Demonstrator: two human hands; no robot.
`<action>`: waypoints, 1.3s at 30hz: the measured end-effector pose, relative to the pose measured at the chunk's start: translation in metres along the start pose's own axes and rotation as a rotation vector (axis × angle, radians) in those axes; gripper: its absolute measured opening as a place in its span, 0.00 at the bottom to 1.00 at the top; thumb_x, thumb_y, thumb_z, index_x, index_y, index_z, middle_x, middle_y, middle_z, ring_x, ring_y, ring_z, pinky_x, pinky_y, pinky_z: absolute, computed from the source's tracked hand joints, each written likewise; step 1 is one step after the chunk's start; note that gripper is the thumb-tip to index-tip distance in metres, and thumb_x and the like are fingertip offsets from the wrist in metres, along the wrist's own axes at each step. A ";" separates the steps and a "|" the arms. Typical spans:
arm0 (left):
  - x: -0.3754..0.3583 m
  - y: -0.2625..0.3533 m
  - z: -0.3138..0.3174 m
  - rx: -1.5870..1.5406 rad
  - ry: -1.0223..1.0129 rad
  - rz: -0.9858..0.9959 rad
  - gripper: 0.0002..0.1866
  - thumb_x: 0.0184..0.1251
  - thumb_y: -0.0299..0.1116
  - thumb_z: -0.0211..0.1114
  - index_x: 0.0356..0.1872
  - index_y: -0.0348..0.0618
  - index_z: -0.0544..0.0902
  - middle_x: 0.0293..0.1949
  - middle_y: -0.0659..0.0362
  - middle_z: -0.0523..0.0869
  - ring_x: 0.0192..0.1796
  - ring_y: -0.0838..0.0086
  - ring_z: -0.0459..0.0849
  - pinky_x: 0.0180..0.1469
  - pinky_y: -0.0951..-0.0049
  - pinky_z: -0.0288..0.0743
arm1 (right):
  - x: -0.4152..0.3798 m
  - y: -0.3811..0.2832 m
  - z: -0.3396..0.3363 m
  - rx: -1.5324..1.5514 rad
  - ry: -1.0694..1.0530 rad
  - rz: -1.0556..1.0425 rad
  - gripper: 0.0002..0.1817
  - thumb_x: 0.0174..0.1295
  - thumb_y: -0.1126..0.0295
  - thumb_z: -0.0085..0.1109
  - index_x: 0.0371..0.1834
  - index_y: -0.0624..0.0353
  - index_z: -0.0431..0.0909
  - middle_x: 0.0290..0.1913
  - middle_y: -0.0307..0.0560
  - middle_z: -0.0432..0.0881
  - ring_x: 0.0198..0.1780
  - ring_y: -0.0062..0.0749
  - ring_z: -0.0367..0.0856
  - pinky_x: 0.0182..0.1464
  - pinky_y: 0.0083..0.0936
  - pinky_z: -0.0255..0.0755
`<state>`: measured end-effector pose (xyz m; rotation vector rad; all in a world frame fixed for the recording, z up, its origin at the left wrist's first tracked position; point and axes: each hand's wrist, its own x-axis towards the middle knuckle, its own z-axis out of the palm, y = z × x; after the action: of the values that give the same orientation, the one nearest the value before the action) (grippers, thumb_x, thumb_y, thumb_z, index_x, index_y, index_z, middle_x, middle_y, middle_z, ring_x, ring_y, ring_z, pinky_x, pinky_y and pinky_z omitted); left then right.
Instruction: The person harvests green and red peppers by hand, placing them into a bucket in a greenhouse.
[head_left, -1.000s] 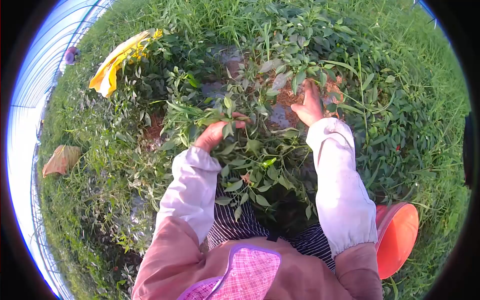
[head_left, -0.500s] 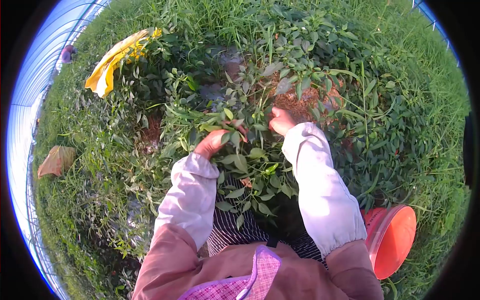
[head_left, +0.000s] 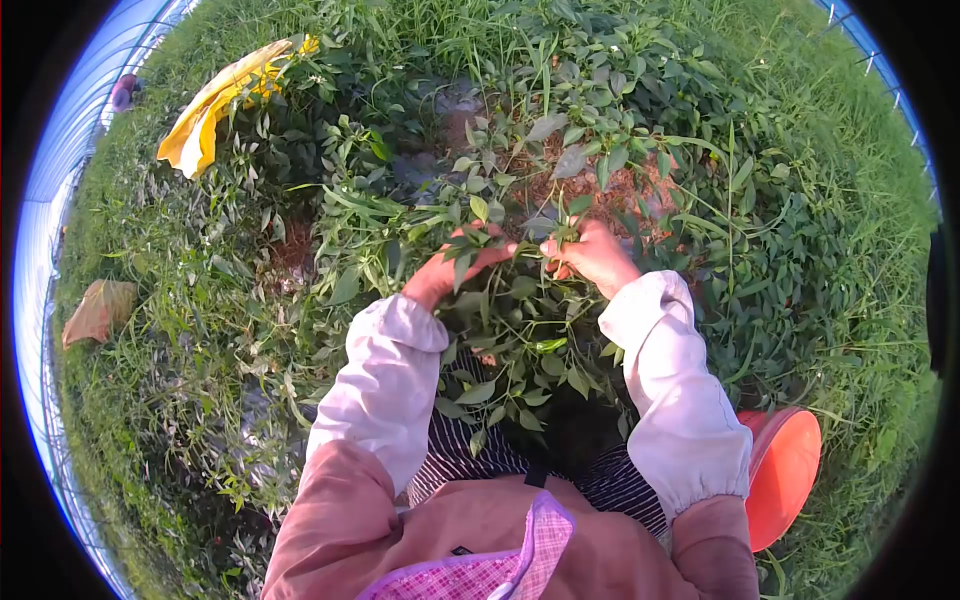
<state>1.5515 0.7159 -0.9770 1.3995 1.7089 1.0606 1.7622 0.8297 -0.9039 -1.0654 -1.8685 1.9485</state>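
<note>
In front of my body stands a leafy green plant (head_left: 530,290), with both hands among its upper stems. My left hand (head_left: 458,262) is closed around leaves and a stem, its thumb and finger pointing right. Just across a small gap, my right hand (head_left: 592,254) pinches part of the same plant; leaves hide some of its fingertips. A light green pepper-like fruit (head_left: 550,345) hangs lower down, below and between the hands.
An orange-red bucket (head_left: 785,480) lies tilted at the lower right. A yellow sheet or bag (head_left: 208,118) rests on plants at the upper left, and a pale bag (head_left: 100,310) at the far left. A distant person (head_left: 124,92) is near the tunnel wall.
My left hand has moved right and slightly up, nearer the right hand. My right hand has shifted a little right and turned inward. The plant's stems have shifted.
</note>
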 end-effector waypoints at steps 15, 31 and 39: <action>0.005 -0.032 0.007 -0.050 -0.175 0.666 0.14 0.54 0.37 0.71 0.39 0.42 0.82 0.41 0.57 0.82 0.50 0.61 0.77 0.58 0.62 0.66 | -0.119 0.012 0.023 -0.171 -0.340 0.053 0.18 0.64 0.65 0.52 0.52 0.62 0.80 0.25 0.43 0.80 0.26 0.24 0.78 0.31 0.26 0.74; -0.053 0.073 0.019 0.939 -0.498 0.438 0.36 0.40 0.42 0.75 0.56 0.41 0.78 0.56 0.53 0.80 0.70 0.62 0.69 0.75 0.49 0.49 | -0.381 0.046 -0.181 -1.637 1.062 0.180 0.14 0.60 0.75 0.54 0.50 0.65 0.76 0.48 0.56 0.81 0.51 0.51 0.79 0.55 0.37 0.71; -0.086 0.099 0.097 1.174 -0.284 0.605 0.28 0.51 0.31 0.65 0.58 0.38 0.77 0.63 0.55 0.75 0.72 0.60 0.64 0.74 0.46 0.51 | -0.202 0.026 -0.128 -0.844 0.511 -0.440 0.13 0.60 0.73 0.58 0.47 0.63 0.79 0.51 0.55 0.81 0.53 0.51 0.79 0.57 0.35 0.72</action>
<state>1.6957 0.6564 -0.9301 2.7387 1.7533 -0.0475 1.9947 0.7977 -0.8508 -1.0583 -2.3496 0.5477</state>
